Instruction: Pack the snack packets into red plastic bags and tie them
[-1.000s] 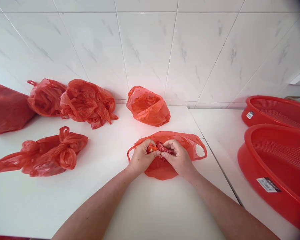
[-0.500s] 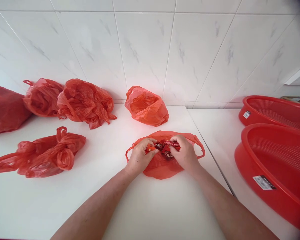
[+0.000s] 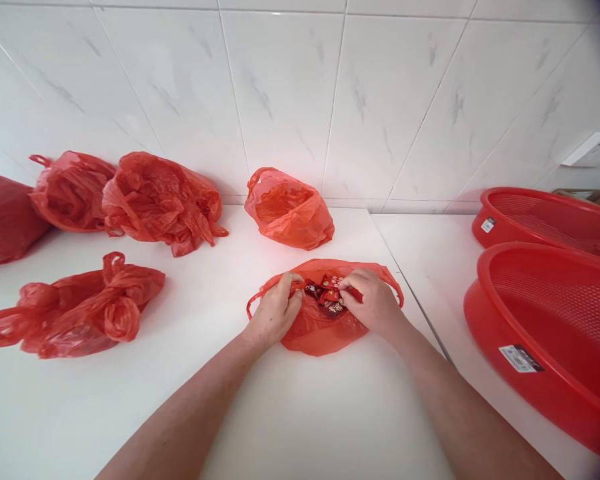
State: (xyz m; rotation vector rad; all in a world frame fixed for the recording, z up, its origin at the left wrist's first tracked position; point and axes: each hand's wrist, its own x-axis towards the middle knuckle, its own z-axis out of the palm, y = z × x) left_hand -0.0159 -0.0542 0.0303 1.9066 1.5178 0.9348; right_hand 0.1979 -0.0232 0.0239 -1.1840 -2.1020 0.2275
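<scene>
An opened red plastic bag (image 3: 315, 337) lies on the white tabletop in front of me, with small dark red packets (image 3: 333, 308) and brighter red packets (image 3: 332, 283) with pale lettering inside it. My left hand (image 3: 276, 310) is closed at the bag's left rim, its fingers curled over the red plastic; their tips are partly hidden. At the right side of the opening, my right hand (image 3: 373, 301) has its thumb and fingers pinched together at the edge of a bright red packet.
Behind stands another open red bag (image 3: 290, 210). Crumpled red bags (image 3: 163, 200) line the wall at the left, and a knotted one (image 3: 93, 307) lies nearer. Two red plastic baskets (image 3: 497, 293) are at the right, past a seam in the tabletop. Tiled wall (image 3: 290, 87) closes the back.
The orange-red packet at my left fingers no longer shows clearly; that hand has curled over the bag's rim. The red packet raised in my right hand has come down onto the others.
</scene>
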